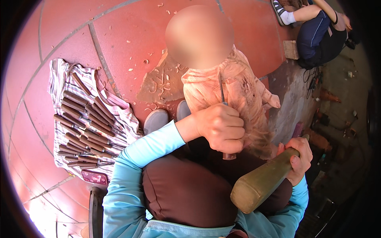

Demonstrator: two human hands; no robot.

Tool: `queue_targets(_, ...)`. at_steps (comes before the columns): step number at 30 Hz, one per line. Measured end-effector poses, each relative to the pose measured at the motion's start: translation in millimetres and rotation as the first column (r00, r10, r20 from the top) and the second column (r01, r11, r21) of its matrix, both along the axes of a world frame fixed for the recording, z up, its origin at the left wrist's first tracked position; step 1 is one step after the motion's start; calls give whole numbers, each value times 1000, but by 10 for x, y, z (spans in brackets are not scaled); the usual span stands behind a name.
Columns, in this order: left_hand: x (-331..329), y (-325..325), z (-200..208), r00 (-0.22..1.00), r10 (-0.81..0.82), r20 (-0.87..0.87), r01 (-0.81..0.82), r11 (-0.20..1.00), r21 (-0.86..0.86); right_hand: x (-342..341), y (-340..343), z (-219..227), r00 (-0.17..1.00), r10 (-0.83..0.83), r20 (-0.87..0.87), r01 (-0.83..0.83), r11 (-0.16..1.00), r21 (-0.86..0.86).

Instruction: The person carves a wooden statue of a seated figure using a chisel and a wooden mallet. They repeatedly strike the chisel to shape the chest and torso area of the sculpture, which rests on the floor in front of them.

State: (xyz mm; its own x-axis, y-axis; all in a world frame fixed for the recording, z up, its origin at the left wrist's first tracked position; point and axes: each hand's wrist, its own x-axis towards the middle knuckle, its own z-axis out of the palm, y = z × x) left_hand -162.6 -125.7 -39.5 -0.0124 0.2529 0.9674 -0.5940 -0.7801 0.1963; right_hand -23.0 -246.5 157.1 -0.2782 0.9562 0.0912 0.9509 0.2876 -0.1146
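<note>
A pale orange carved wooden figure (242,99) stands between my knees, its top a blurred round shape. My left hand (222,129) is wrapped round the handle of a chisel (222,93). The thin blade points up and away over the figure's front, and the handle's brown end sticks out below my fist. I cannot tell whether the tip touches the wood. Lower right, my right hand (297,158) grips a mallet (258,182) by its narrow end. The thick, greenish-brown head tilts down toward my lap, apart from the chisel.
Several wooden-handled carving tools (85,127) lie on a striped cloth (59,77) at left, beside a dark red patterned case (95,177). Wood shavings and a flat brown piece (158,83) lie on the red tiles. Another person (317,35) sits far right near a small block (290,49).
</note>
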Motion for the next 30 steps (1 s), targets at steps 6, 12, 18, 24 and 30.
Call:
queue_targets(6, -252, 142, 84, 999, -37, -34, 31, 986, -162, 13, -17, 33, 1000, 15, 13, -15, 1000, 16)
queue_targets(12, -211, -48, 179, 987, 73, -146, -80, 996, -40, 29, -32, 1, 1000, 5, 18, -5, 999, 35)
queue_targets(18, -119, -65, 141, 951, 56, -304, -53, 998, 17, 14, -22, -26, 999, -9, -39, 10, 999, 43)
queue_targets(24, -206, -139, 327, 911, 69, -406, -72, 997, 8, 37, -46, -60, 996, -44, -73, 47, 998, 45)
queue_targets(30, -33, -69, 330, 947, -9, -320, 2, 1000, -21, 70, -47, -97, 993, -42, -108, 49, 997, 62)
